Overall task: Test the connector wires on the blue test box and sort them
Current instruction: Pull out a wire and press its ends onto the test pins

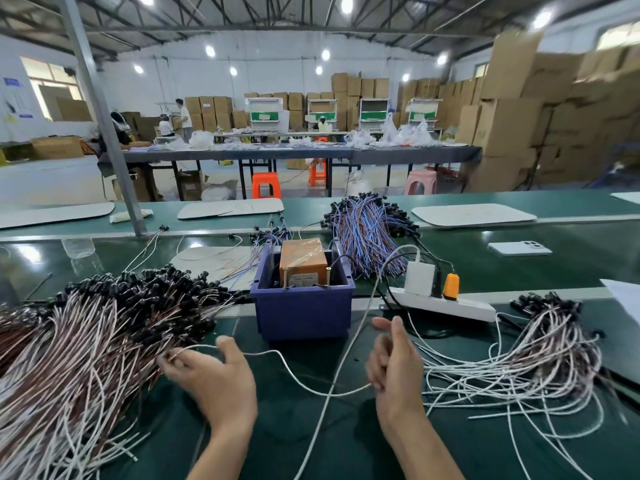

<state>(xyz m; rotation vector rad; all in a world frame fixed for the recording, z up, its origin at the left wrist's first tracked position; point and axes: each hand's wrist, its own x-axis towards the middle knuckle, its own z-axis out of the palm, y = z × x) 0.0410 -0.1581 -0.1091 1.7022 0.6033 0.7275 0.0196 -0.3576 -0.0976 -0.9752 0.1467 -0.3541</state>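
Left hand: your left hand is at the near edge of the left pile, fingers curled and pinching one end of a white wire, thumb raised.
Right hand: your right hand stands on edge just in front of the box, lower fingers curled round the wire's other end, forefinger and thumb pointing up.
Wire: it sags between your two hands and crosses a white cable.
Box: blue, mid-surface, just beyond your hands. An orange unit sits inside, with two brass posts at the front rim.
Left pile: a large heap of brown and white wires with black connectors, touching your left fingers.
Right pile: a smaller, looser heap of white wires, just right of your right hand.
Rear bundle: blue and brown wires behind the box.
Power strip: right of the box, holding a white charger and an orange plug.
Phone: face down, far right.
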